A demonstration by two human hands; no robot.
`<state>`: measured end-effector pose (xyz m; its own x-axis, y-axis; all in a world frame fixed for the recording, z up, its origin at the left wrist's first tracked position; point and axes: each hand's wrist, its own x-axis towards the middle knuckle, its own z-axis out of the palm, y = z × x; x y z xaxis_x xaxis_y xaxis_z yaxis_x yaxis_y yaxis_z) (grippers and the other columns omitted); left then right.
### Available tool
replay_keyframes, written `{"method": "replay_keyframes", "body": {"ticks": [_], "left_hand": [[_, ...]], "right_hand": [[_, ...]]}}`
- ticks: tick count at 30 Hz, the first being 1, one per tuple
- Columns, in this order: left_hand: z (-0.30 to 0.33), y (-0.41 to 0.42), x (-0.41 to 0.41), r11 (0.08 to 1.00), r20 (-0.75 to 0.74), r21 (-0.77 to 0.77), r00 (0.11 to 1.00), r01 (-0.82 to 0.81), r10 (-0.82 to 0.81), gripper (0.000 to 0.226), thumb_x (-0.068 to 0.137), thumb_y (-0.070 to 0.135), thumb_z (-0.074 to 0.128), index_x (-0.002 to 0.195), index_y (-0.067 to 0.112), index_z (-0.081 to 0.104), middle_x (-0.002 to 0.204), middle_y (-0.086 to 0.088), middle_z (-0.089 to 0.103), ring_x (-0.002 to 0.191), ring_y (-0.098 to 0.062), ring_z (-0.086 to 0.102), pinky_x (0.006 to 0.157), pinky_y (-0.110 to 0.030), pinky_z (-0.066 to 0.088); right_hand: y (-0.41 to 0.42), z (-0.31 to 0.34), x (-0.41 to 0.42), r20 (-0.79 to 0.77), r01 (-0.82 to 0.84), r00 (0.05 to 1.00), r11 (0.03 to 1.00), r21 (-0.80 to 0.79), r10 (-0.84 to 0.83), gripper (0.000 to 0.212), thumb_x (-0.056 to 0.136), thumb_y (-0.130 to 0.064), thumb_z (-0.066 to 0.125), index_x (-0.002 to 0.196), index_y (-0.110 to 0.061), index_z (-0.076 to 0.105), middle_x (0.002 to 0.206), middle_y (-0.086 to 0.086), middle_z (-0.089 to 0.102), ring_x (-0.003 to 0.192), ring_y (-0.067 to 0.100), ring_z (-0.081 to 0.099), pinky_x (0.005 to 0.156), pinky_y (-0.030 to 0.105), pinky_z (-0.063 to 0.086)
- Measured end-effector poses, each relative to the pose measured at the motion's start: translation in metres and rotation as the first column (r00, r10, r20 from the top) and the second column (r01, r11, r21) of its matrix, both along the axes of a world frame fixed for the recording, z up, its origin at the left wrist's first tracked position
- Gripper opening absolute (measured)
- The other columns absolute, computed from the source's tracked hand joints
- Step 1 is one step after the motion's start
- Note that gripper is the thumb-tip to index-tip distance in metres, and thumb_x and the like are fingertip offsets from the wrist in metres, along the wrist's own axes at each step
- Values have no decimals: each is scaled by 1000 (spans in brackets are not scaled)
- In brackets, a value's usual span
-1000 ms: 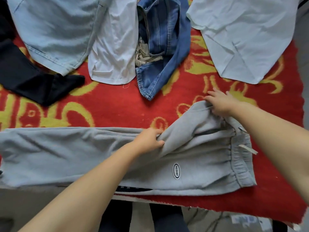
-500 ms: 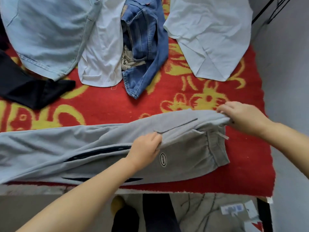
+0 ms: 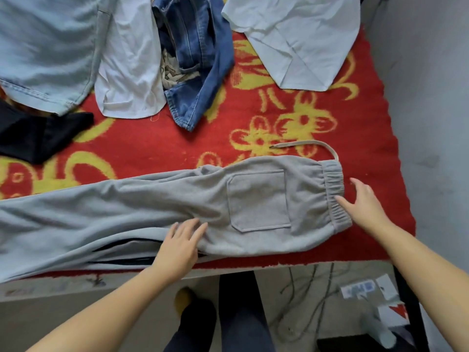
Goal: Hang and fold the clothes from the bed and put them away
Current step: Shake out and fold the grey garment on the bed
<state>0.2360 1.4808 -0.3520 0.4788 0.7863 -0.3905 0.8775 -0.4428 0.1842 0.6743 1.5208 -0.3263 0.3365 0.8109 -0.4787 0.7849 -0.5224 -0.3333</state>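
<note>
Here the grey sweatpants lie folded lengthwise along the near edge of the bed, on the red blanket with its yellow flower pattern. The waistband points right, the legs run off to the left, and a square back pocket faces up. A pale drawstring curls from the waistband onto the blanket.

The left hand lies flat on the pants just left of the pocket, fingers spread and straight, grasping nothing. The right hand is likewise released, its fingers straight; the fingertips reach the waistband, though whether they touch it I cannot tell.

Farther back on the bed lie more clothes: a light denim piece at the far left, a white shirt beside it, blue jeans in the middle, and another white shirt at the right. A black garment lies at the left edge.
</note>
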Motion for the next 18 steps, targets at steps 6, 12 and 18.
{"method": "replay_keyframes", "body": {"ticks": [6, 12, 18], "left_hand": [[-13, 4, -58, 990, -298, -74, 950, -121, 94, 46, 81, 11, 57, 125, 15, 46, 117, -5, 50, 106, -27, 49, 81, -32, 36], [1, 4, -68, 993, -149, -28, 982, 113, -116, 61, 25, -9, 82, 75, 10, 53, 65, -5, 47, 47, -24, 45, 38, -26, 29], [-18, -30, -89, 956, -161, -294, 986, -15, -35, 60, 80, 12, 57, 137, 19, 40, 120, -5, 50, 106, -26, 51, 86, -33, 39]], "right_hand": [[26, -29, -10, -326, 192, 912, 961, -199, -250, 44, 81, -29, 75, 118, -10, 62, 117, 12, 65, 112, 27, 60, 99, 44, 46], [33, -22, -3, -225, 357, 873, 881, -310, -433, 24, 80, -5, 69, 103, -3, 67, 96, 17, 67, 79, 28, 63, 76, 37, 49], [35, -1, 25, 199, 223, 964, 945, -240, -177, 47, 84, -23, 69, 116, 10, 60, 120, 35, 58, 114, 45, 55, 93, 45, 44]]}}
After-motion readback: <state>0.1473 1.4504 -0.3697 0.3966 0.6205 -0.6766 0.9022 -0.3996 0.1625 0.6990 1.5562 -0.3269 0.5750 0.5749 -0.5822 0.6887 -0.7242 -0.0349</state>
